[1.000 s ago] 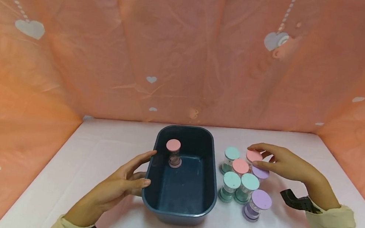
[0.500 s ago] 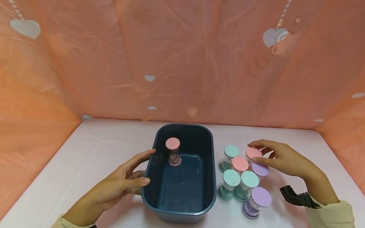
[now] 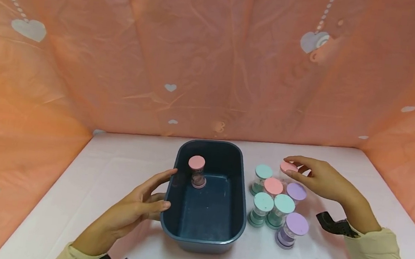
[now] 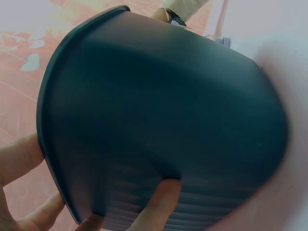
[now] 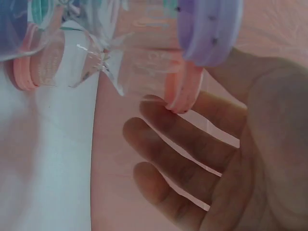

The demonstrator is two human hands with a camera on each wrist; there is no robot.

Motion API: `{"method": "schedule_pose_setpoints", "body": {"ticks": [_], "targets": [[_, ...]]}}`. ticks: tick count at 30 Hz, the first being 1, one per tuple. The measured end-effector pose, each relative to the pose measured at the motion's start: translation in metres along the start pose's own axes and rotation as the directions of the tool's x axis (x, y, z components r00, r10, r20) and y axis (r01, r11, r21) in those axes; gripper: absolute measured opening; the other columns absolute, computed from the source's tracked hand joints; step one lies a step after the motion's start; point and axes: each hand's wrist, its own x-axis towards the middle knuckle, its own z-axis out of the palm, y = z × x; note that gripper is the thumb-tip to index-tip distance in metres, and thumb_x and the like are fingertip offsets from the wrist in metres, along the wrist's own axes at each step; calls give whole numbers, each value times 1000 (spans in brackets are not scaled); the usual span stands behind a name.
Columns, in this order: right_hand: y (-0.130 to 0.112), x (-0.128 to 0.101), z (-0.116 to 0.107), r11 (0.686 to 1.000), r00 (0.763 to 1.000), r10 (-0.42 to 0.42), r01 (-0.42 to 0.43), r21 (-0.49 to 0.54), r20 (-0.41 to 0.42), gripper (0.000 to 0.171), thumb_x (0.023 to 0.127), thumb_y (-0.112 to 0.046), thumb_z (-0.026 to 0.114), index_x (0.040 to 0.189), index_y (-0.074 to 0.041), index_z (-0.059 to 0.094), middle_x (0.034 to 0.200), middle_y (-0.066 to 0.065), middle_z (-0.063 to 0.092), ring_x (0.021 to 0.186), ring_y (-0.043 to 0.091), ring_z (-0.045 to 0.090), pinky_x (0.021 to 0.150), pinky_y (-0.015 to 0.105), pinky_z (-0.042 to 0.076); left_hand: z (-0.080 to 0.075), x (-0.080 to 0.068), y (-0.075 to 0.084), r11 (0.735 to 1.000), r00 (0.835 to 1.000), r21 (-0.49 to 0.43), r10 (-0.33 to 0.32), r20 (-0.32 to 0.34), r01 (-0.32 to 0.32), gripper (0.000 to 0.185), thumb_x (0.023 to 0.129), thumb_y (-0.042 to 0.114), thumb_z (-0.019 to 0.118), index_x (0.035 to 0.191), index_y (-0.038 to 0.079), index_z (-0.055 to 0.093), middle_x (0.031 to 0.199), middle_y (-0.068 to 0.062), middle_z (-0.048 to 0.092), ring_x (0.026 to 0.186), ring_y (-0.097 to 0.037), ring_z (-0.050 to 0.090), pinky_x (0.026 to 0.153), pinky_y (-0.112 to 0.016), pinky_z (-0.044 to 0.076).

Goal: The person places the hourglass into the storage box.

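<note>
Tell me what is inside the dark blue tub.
One pink-capped sand timer stands upright near the far left corner of the tub. The rest of the floor looks bare; the near wall hides a strip.

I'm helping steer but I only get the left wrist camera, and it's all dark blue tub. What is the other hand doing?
Observer: The right hand pinches the top of a pink-capped sand timer at the far edge of a cluster right of the tub.
Operator: Is anything inside the tub?
Observer: Yes, one pink-capped sand timer in the tub stands upright near the far left corner.
Operator: How many are outside?
Observer: Seven: three mint, two purple, two pink, counting the pinched one.
Operator: Is my hand holding the tub?
Observer: The left hand rests against its left wall, thumb at the rim.
</note>
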Motion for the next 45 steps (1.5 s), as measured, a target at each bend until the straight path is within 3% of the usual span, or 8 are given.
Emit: {"method": "schedule_pose_setpoints", "body": {"ticks": [16,25,33,45], "targets": [[4,4,6,991,994,-56,43,-130,-98,39,90,-28,73,126,-16,66,97,-1,69,83,15,57,71,31,47,1,0,0,1000,1000,-6,-4,-8,4,79,96,5,61,160,19,16,165,-12,8,130,-28,52,90,-37,56],[-4,5,5,988,996,51,-61,-142,-68,50,94,-43,65,132,-11,63,104,4,70,94,23,63,72,33,47,1,0,0,1000,1000,-15,8,-7,-8,79,96,4,60,160,18,15,165,-12,8,128,-25,54,89,-36,57],[2,7,6,993,993,45,-57,-106,-105,44,90,-40,72,125,-14,67,104,3,72,92,20,64,71,32,47,0,0,0,1000,1000,-9,-4,-7,4,78,96,5,60,160,20,17,165,-11,9,129,-28,52,90,-37,56],[4,8,6,999,996,46,-47,-17,-74,45,87,-41,75,123,-15,69,104,1,71,95,18,61,75,27,50,2,1,1,1000,999,1,-27,-26,27,80,95,8,62,160,21,18,165,-7,9,136,-34,46,91,-38,56]]}}
